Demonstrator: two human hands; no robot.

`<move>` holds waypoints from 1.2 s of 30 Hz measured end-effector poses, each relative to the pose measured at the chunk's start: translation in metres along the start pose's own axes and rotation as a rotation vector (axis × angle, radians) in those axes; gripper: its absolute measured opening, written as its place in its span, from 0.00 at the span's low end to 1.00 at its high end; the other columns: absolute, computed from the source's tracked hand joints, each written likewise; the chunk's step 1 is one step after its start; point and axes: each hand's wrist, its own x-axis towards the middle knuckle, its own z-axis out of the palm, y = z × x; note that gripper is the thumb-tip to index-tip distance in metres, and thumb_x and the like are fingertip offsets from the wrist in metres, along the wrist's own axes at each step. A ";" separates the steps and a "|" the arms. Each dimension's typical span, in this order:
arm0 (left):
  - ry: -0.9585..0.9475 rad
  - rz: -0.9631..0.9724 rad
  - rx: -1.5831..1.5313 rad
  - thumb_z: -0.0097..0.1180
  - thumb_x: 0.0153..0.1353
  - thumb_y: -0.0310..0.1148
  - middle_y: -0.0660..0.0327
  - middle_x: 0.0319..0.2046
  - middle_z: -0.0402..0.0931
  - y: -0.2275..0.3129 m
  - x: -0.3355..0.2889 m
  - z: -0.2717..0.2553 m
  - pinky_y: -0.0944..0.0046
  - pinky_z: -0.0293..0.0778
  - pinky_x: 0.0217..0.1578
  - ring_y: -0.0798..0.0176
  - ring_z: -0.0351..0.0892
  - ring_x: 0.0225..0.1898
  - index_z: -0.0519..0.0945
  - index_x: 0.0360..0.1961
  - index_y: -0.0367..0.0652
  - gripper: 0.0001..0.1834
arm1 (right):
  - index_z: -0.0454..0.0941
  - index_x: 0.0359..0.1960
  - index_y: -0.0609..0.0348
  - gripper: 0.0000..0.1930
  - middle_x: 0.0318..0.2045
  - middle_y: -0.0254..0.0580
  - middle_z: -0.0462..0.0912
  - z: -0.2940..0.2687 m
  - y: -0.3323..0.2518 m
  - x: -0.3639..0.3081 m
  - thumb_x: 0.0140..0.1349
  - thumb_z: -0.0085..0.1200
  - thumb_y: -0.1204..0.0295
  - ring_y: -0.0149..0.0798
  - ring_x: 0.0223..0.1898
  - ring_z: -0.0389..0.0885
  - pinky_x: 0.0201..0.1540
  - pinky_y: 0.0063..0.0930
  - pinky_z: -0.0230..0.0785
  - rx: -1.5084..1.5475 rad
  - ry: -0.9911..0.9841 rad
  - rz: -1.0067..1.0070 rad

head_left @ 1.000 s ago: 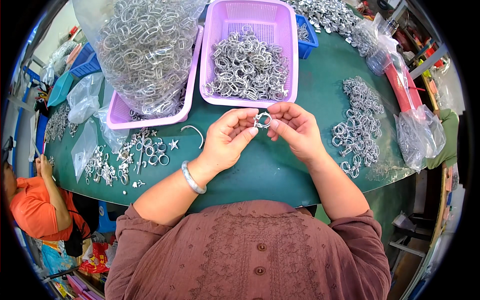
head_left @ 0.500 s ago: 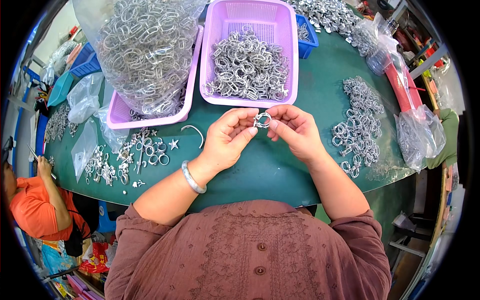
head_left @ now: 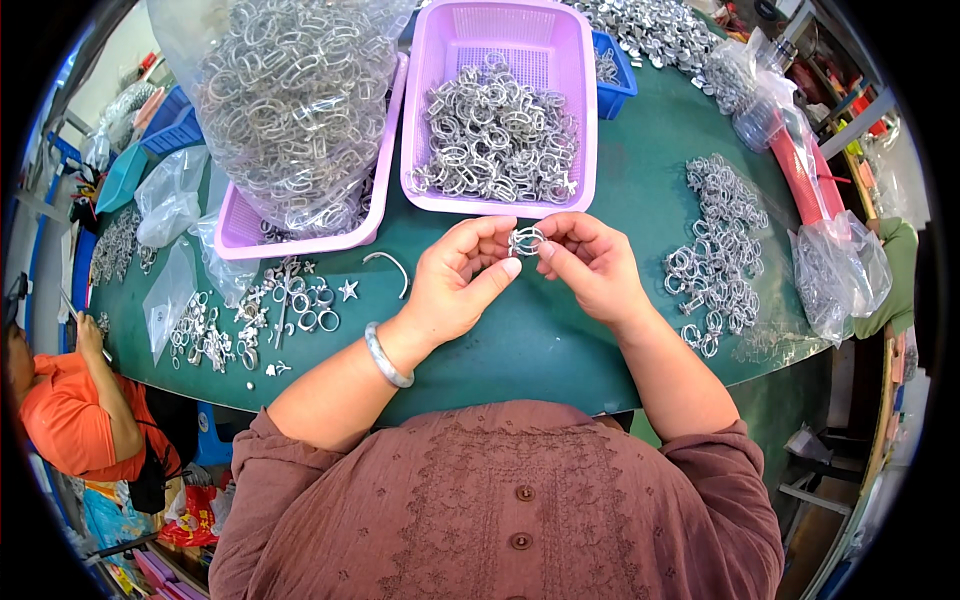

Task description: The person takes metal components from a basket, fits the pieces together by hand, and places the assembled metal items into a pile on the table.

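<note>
Between my two hands, just in front of the middle lilac basket, is a small silver metal ring piece [head_left: 524, 240] with curved bands. My left hand [head_left: 462, 272] pinches its left side between thumb and fingers. The right side is pinched by my right hand [head_left: 592, 262]. Fingertips cover parts of the piece, so its full shape is hidden. Beyond my hands, the lilac basket [head_left: 588, 120] holds a heap of similar silver ring pieces [head_left: 500, 135]. A loose pile of linked-looking silver rings [head_left: 715, 255] lies on the green table [head_left: 480, 355] to the right of my right hand.
A big clear bag of metal pieces [head_left: 295, 110] stands in another lilac basket [head_left: 300, 246] at the left. Loose rings and a star [head_left: 347, 289] lie nearer. A blue bin [head_left: 616, 85] is behind. A person in orange [head_left: 80, 415] sits at the far left.
The ring piece has turned slightly between my fingers, and my left thumb has shifted a little on it. Both hands stay in nearly the same place.
</note>
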 end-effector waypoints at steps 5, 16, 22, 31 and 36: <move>0.030 -0.043 0.022 0.48 0.58 0.25 0.63 0.36 0.72 0.001 0.004 -0.006 0.72 0.70 0.39 0.72 0.71 0.36 0.69 0.47 0.36 0.15 | 0.71 0.38 0.64 0.09 0.31 0.32 0.75 0.002 0.002 0.004 0.55 0.50 0.78 0.22 0.29 0.71 0.32 0.14 0.65 -0.076 0.002 -0.018; 0.050 -0.056 0.054 0.47 0.58 0.26 0.65 0.32 0.72 -0.005 -0.001 -0.001 0.73 0.69 0.35 0.74 0.70 0.32 0.70 0.45 0.36 0.13 | 0.75 0.33 0.64 0.08 0.28 0.38 0.76 0.002 -0.004 -0.002 0.50 0.53 0.81 0.27 0.29 0.74 0.31 0.18 0.67 -0.394 -0.002 -0.266; 0.026 -0.037 0.046 0.48 0.57 0.24 0.65 0.35 0.70 -0.006 -0.003 -0.003 0.73 0.68 0.38 0.74 0.69 0.36 0.69 0.46 0.36 0.15 | 0.74 0.34 0.64 0.09 0.28 0.37 0.75 0.001 -0.005 -0.002 0.49 0.53 0.82 0.27 0.28 0.74 0.31 0.18 0.67 -0.401 -0.029 -0.282; -0.005 -0.040 -0.022 0.49 0.56 0.22 0.64 0.37 0.70 -0.004 0.003 -0.005 0.75 0.68 0.40 0.75 0.69 0.39 0.68 0.47 0.37 0.16 | 0.74 0.33 0.65 0.08 0.28 0.38 0.74 0.002 -0.010 0.002 0.49 0.53 0.82 0.28 0.28 0.74 0.29 0.18 0.67 -0.420 -0.045 -0.334; -0.029 -0.081 0.002 0.47 0.58 0.26 0.64 0.37 0.69 -0.002 0.002 -0.005 0.71 0.69 0.40 0.73 0.69 0.38 0.68 0.48 0.37 0.16 | 0.73 0.31 0.65 0.07 0.28 0.39 0.74 0.001 -0.010 0.002 0.49 0.53 0.81 0.28 0.27 0.73 0.28 0.19 0.66 -0.450 -0.052 -0.366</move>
